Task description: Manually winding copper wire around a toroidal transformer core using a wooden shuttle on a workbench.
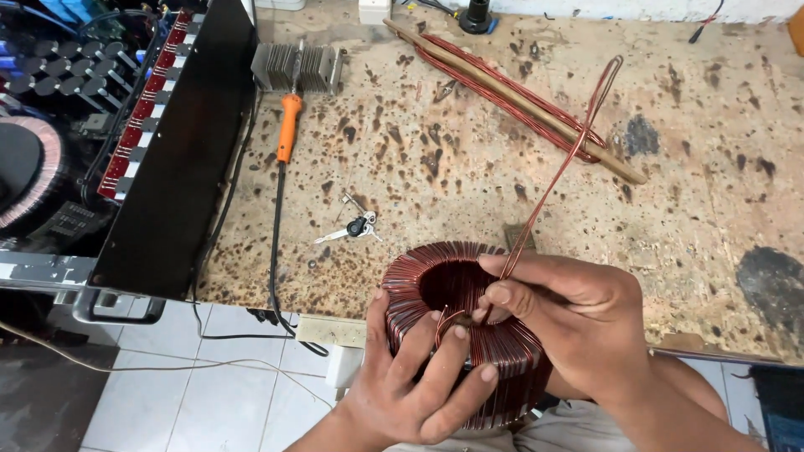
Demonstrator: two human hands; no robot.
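One toroid coil, one soldering iron, two hands

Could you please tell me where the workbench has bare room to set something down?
The bench's right side, beyond the wooden stick with copper wire, lies bare. The middle patch between keys and stick is free. It is crowded around the soldering iron and heat sink.

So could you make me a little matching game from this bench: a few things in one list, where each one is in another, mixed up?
Things:
1. copper ring coil
2. orange-handled soldering iron
3. keys
4. wooden stick wound with copper wire

Places:
A. lying at the far side of the bench
B. held between the left hand and right hand
C. beside the black case
D. mid-bench, just beyond the coil

Pairs: 1-B, 2-C, 3-D, 4-A
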